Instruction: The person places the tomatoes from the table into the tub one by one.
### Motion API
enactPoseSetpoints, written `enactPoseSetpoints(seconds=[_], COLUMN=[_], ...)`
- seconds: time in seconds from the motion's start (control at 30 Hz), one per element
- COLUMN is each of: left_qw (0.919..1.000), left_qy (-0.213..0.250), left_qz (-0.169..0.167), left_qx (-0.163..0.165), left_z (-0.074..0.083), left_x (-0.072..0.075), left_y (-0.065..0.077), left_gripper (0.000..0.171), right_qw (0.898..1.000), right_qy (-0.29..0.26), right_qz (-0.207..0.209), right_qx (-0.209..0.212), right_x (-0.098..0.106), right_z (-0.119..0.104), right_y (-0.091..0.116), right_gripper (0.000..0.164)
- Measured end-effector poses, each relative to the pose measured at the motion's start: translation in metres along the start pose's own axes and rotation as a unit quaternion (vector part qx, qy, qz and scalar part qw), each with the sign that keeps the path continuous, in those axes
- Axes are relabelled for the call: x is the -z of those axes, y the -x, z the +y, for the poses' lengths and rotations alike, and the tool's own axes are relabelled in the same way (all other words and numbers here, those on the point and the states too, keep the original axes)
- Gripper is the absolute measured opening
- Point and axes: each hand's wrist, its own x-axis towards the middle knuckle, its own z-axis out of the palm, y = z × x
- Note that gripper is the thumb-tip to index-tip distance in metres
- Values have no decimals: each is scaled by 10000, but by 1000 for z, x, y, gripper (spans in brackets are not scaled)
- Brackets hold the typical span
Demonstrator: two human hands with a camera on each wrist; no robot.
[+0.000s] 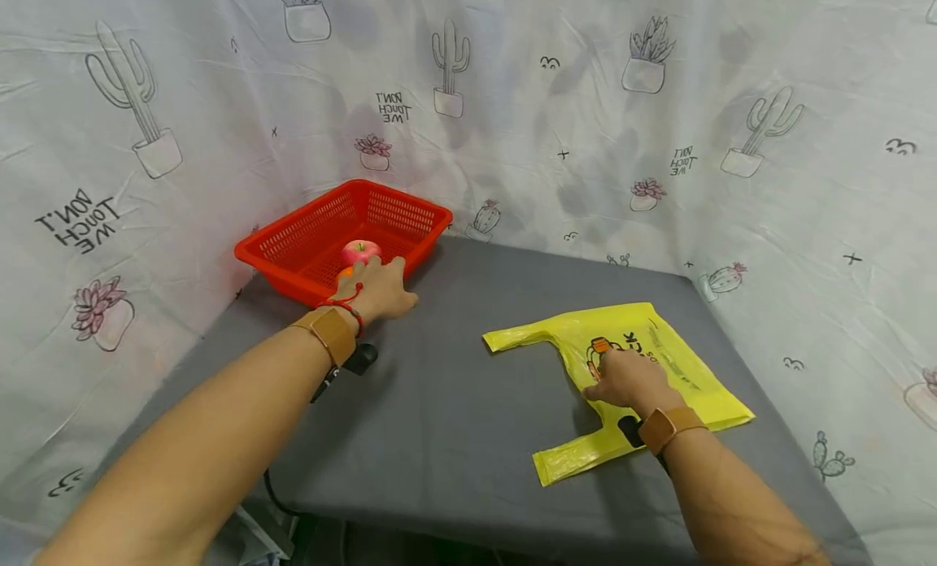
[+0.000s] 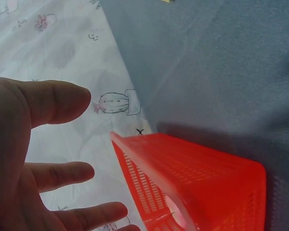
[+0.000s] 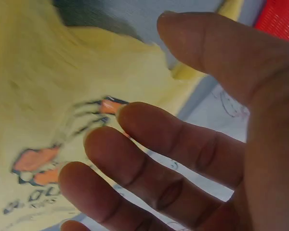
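My left hand [image 1: 379, 291] reaches over the near right edge of a red plastic basket [image 1: 311, 232], fingers apart and nothing in its grasp. Inside the basket lie a red apple [image 1: 362, 251] and an orange-coloured round thing [image 1: 345, 272], which the hand partly hides. In the left wrist view, the thumb and fingers spread beside the basket's perforated wall [image 2: 216, 173]. Over on the right, a yellow plastic bag [image 1: 688, 371] with two handles lies flat. My right hand [image 1: 629, 379] hovers close over its printed middle, fingers loosely bent and the thumb apart in the right wrist view.
A grey tabletop [image 1: 454, 387] carries both basket and bag. White curtains [image 1: 512, 127] printed with cacti surround it at the back and sides. A dark cable [image 1: 274, 493] hangs at the table's front edge on the left.
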Motion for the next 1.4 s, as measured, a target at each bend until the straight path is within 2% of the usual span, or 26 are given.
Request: enactPoseSetpoints(seconds=[0.13,0.3,0.4,0.53,0.6,0.77,0.93,1.03,1.23,1.4], left_qw=[10000,9997,9994,9992,9989,9971,9968,9961,9908,9890], left_qy=[30,57,15,-85,-168,-409,-387,-441,-469,-463], left_qz=[4,-46,-35,122,254,566,581,693,1273,1367], left_qx=[95,243,356,374,351,312,383,311,17,-334], left_z=[-9,-19,-25,-30,-33,-38,-40,-40,-37,-30], left_x=[4,3,1,1,0,-5,-14,-21,-27,-38], left_y=[4,10,13,13,12,7,0,-2,-1,6], left_gripper=[58,59,51,22,14,16,18,21,24,25], right_qw=[9998,9998,9997,9998,9994,9968,9960,9944,9910,9899], right_qy=[184,125,55,-29,-146,-388,-534,-725,-959,-1065], right_qz=[-6,15,26,163,314,672,702,757,933,931], right_qx=[11,-141,-221,-123,0,189,127,126,36,-16], right_x=[-9,-17,-19,-15,-12,-1,9,14,28,33], right_z=[-3,-4,-2,7,11,19,25,28,38,48], right_y=[-4,-3,-1,1,2,4,3,3,4,7], right_gripper=[36,28,26,34,39,41,42,42,41,42])
